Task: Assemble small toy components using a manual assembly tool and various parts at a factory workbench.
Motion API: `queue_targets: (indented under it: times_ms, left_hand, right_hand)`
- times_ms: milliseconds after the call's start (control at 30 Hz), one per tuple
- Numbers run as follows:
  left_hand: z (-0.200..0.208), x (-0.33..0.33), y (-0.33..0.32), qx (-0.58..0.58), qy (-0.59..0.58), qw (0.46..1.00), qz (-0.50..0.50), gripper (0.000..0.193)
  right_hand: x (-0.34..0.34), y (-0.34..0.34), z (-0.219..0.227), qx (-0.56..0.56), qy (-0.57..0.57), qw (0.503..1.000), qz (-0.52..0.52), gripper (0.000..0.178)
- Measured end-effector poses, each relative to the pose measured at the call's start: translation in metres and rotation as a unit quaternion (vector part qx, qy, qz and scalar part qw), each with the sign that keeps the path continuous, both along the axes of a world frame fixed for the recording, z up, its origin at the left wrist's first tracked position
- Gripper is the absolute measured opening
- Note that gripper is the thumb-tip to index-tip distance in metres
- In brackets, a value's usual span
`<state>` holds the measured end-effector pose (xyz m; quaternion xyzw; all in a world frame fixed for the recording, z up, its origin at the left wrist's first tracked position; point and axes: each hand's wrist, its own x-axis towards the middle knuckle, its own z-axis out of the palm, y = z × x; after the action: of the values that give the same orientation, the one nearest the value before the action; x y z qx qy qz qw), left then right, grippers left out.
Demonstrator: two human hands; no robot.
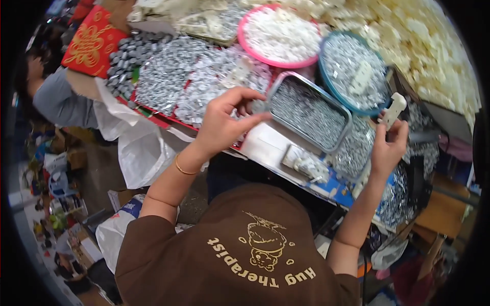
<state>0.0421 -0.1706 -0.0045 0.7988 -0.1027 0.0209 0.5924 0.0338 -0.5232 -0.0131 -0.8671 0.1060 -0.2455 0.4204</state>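
Observation:
My left hand (224, 118) is at the left end of a metal tray (306, 144) full of small silvery metal parts (306, 112). Its thumb and index finger close around a small greyish translucent piece (259, 106), whose kind I cannot make out. To the right of the tray, my right hand (390, 145) pinches the lower end of a slim, off-white plastic casing (394, 109) with rounded ends, held tilted up. Behind that hand stands a teal basin (323, 66) of clear and silvery small parts, with a similar off-white casing (361, 77) lying on top.
A pink basin (241, 31) of white parts stands at the back. Red trays of metal pieces (168, 71) and a red box (92, 43) spread left. Off-white plastic parts (429, 51) heap at the back right. A small bagged bundle (306, 163) lies near the table edge. Another person's arm (64, 97) is far left.

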Motion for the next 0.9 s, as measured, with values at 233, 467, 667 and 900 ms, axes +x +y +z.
queue_targets:
  times_ms: [233, 467, 667, 900]
  left_hand:
    - [-0.012, -0.027, -0.091, 0.044, -0.146, 0.968, -0.201, 0.038]
    - [-0.029, -0.049, -0.120, 0.110, -0.187, 0.948, -0.231, 0.033]
    - [-0.039, -0.054, -0.128, 0.201, -0.213, 0.937, -0.191, 0.042]
    - [-0.040, -0.052, -0.135, 0.301, -0.295, 0.889, -0.177, 0.045]
  right_hand:
    - [-0.048, 0.030, -0.007, 0.354, -0.078, 0.926, 0.100, 0.048]
    - [-0.085, 0.019, -0.024, 0.299, 0.041, 0.952, 0.058, 0.040]
    - [-0.099, 0.020, -0.029, 0.303, 0.064, 0.950, 0.049, 0.034]
    - [-0.104, 0.029, -0.017, 0.323, 0.069, 0.942, 0.062, 0.034]
